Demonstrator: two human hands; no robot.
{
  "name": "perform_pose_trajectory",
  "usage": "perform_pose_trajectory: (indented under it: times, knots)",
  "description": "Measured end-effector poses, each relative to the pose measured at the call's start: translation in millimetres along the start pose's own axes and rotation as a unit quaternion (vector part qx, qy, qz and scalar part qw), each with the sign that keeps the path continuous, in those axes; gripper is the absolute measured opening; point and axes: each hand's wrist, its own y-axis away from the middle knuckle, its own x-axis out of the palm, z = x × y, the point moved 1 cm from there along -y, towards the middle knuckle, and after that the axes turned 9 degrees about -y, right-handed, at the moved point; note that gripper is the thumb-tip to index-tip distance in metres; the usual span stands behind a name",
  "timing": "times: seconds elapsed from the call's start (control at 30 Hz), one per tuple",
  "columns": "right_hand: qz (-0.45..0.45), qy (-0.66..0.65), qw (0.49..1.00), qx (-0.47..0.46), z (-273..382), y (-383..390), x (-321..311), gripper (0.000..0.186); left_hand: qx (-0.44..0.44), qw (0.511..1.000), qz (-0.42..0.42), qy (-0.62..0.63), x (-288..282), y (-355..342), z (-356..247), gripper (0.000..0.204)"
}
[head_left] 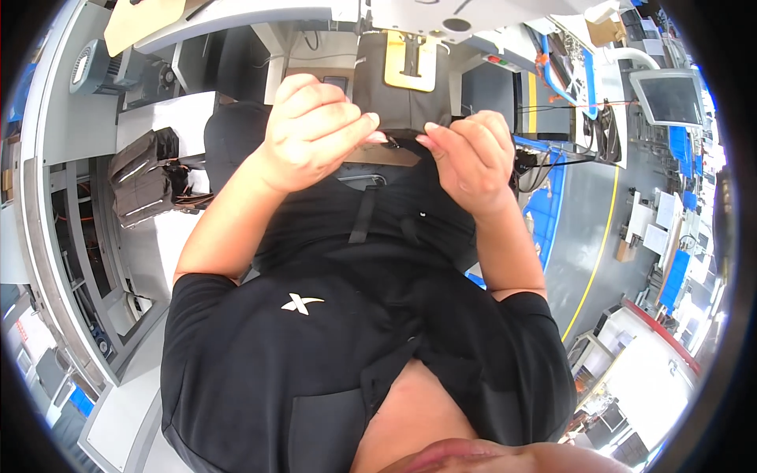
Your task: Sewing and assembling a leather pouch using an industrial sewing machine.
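A dark grey, flexible sheet [406, 109] hangs toward me from beneath a white machine head [477, 12]. A yellow rectangular frame [411, 79] with a slot in its middle presses on the sheet's upper part. My left hand [315, 130] pinches the sheet's near edge at its left corner, thumb and forefinger together and the other fingers curled. At the right corner of that same edge, my right hand [473, 158] is closed in a similar pinch. The underside of the sheet is hidden from view.
Dark folded pieces [146, 177] with loose strands lie on a white surface to the left. A blue-grey motor [98, 67] stands at the far left. On the right are a monitor [669, 98], a blue-edged rack [583, 79] and a yellow floor line [593, 272].
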Motion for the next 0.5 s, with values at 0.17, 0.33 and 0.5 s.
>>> perform_pose_trajectory:
  times: [0.17,0.33,0.5]
  knots:
    - [0.004,-0.009,1.000,0.013,-0.7,3.7,0.3,0.028,-0.013,0.999,-0.016,0.031,2.9,3.3,-2.3,0.035]
    - [-0.035,-0.111,0.985,0.131,-15.9,12.1,-11.8,0.013,-0.090,0.989,-0.006,0.114,-1.6,10.2,8.8,0.034]
    - [-0.109,-0.410,0.802,0.420,-77.8,30.5,28.8,0.036,-0.467,0.795,0.073,0.379,55.1,44.9,44.5,0.056]
